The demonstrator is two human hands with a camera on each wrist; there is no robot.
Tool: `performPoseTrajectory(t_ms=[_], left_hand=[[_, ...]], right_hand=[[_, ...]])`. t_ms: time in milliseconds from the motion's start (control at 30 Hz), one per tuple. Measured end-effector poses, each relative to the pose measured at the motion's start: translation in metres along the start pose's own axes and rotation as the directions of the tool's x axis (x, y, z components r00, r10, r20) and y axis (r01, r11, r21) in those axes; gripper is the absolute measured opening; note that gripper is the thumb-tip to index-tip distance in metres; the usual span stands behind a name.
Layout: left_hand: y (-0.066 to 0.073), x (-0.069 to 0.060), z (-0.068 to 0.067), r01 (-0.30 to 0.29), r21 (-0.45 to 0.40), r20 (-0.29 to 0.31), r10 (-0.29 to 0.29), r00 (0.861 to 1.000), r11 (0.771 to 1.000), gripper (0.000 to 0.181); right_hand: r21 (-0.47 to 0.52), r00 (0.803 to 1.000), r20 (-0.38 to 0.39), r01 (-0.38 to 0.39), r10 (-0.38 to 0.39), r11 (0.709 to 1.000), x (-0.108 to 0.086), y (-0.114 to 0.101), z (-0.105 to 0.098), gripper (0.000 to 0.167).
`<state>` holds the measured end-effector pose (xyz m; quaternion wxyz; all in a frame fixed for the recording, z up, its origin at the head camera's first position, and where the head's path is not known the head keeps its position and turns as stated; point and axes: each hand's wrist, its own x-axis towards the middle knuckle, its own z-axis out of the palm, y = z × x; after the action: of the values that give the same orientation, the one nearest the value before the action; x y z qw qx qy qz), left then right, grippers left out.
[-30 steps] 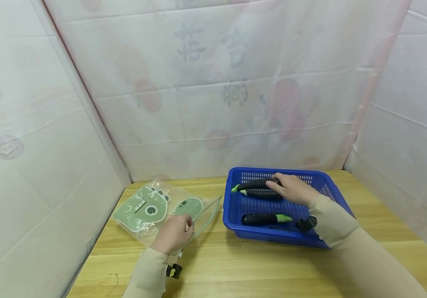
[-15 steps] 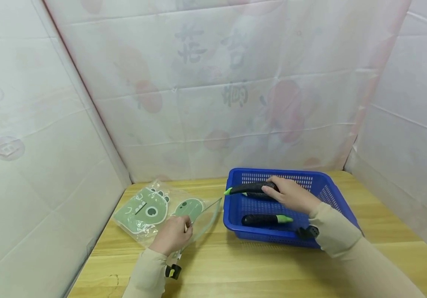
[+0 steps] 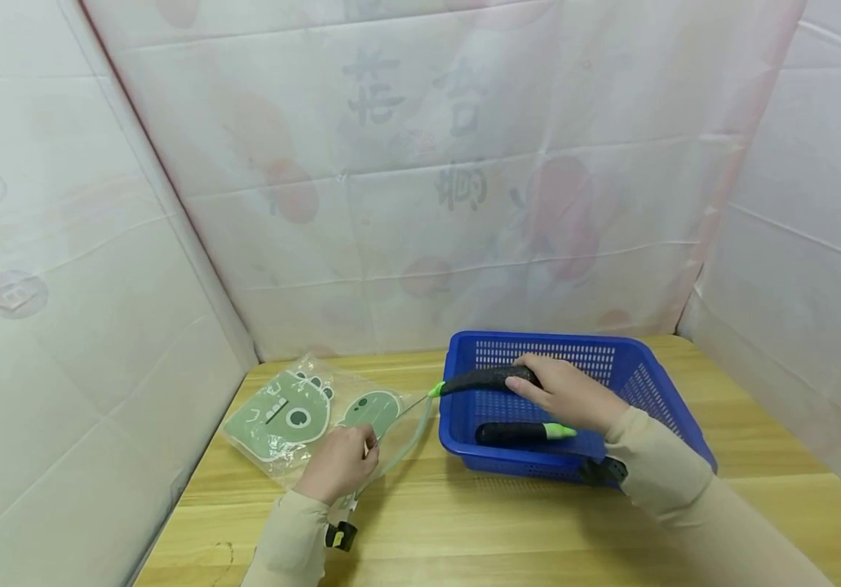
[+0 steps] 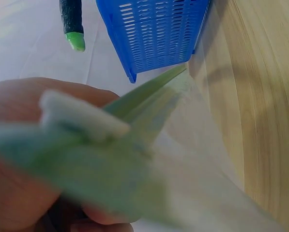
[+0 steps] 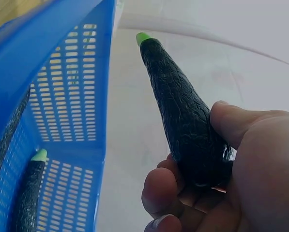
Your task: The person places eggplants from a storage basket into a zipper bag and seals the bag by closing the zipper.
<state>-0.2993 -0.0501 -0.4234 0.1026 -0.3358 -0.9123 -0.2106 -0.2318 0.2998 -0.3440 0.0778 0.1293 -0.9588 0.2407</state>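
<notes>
My left hand (image 3: 339, 463) pinches the upper edge of a clear plastic zip bag (image 3: 289, 414) printed with green cartoon dinosaurs. The bag lies on the table, its mouth parted on the right side. A white slider and green zip strip (image 4: 149, 92) show blurred in the left wrist view. My right hand (image 3: 570, 393) grips a dark eggplant (image 3: 482, 378) by its thick end; its green stem tip points left past the basket's rim, near the bag's mouth. Another eggplant (image 3: 511, 433) lies in the blue basket (image 3: 445, 420), and one more eggplant (image 5: 30, 193) shows there in the right wrist view.
The slotted plastic basket stands right of the bag on a wooden table (image 3: 464, 538). Pale printed cloth (image 3: 405, 220) hangs behind and along both sides. Black camera mounts (image 3: 342, 536) sit at the wrists.
My right hand has lifted the eggplant from the back of the basket and carried it left over the rim. The left hand stays on the bag's edge.
</notes>
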Motion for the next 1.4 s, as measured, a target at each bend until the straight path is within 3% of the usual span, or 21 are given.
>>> performPoseTrajectory(t_ms=[333, 900, 1400], left_hand=[[0.000, 0.000, -0.001, -0.008, -0.006, -0.013, 0.008, 1.000, 1.000, 0.012], [0.002, 0.000, -0.002, -0.002, -0.008, -0.011, 0.001, 1.000, 1.000, 0.012], [0.004, -0.001, -0.007, 0.009, -0.015, 0.007, -0.008, 1.000, 1.000, 0.014]], right_hand=[[-0.028, 0.992, -0.047, 0.117, -0.118, 0.993, -0.002, -0.019, 0.007, 0.032], [-0.112, 0.979, -0.063, 0.185, -0.193, 0.976, -0.007, -0.041, 0.025, 0.033], [-0.187, 0.919, -0.171, 0.323, -0.354, 0.928, -0.004, -0.061, 0.050, 0.030]])
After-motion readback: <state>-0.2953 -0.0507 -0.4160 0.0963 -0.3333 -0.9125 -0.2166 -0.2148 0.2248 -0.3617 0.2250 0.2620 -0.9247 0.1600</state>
